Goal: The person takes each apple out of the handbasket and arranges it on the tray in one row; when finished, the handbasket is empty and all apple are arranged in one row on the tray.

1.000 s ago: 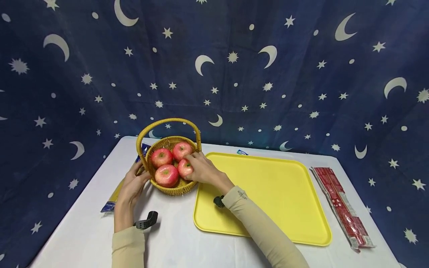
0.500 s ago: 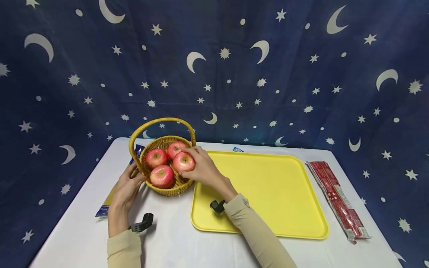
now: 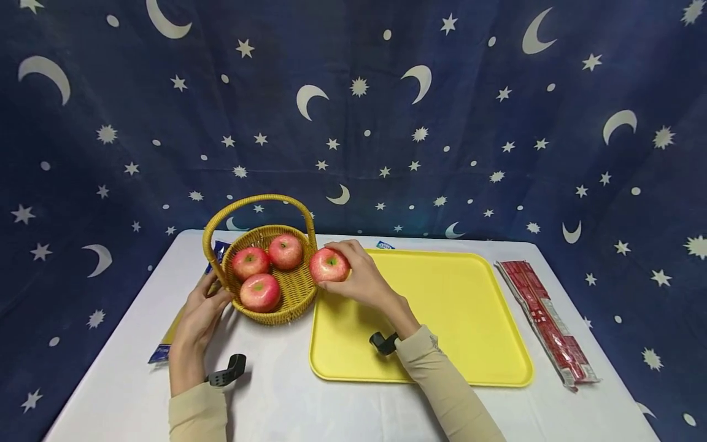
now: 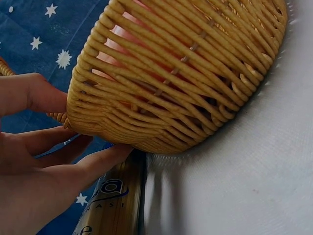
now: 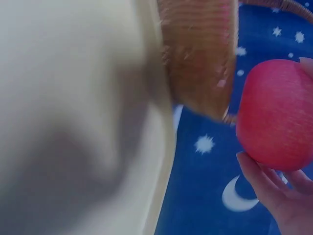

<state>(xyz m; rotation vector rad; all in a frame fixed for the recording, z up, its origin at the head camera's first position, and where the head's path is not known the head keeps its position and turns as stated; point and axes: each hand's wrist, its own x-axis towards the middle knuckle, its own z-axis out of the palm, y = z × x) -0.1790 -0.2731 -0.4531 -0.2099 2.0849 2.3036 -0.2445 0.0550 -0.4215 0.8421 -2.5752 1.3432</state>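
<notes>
My right hand (image 3: 361, 276) grips a red apple (image 3: 329, 265) just right of the wicker basket (image 3: 298, 294), over the left end of the yellow tray (image 3: 425, 325). In the right wrist view, fingers curl round that apple (image 5: 276, 115). Inside the basket lie three more red apples, one at the front (image 3: 260, 293), one at the left (image 3: 251, 264) and one at the back (image 3: 285, 252). My left hand (image 3: 197, 316) holds the basket's left side near the handle's foot. From the left wrist, its fingertips show at the rim and against the woven wall (image 4: 171, 83).
A yellow and blue pack (image 3: 175, 328), showing long thin contents in the left wrist view, lies partly behind the left hand and basket. Right of the tray is a long red packet (image 3: 547, 319). A small blue packet (image 3: 385, 245) peeks out behind the tray. A starry curtain (image 3: 353, 123) hangs behind the table.
My right hand has lifted one apple out of the basket and carried it right, past the rim. The left hand has stayed at the basket. The head view has shifted slightly.
</notes>
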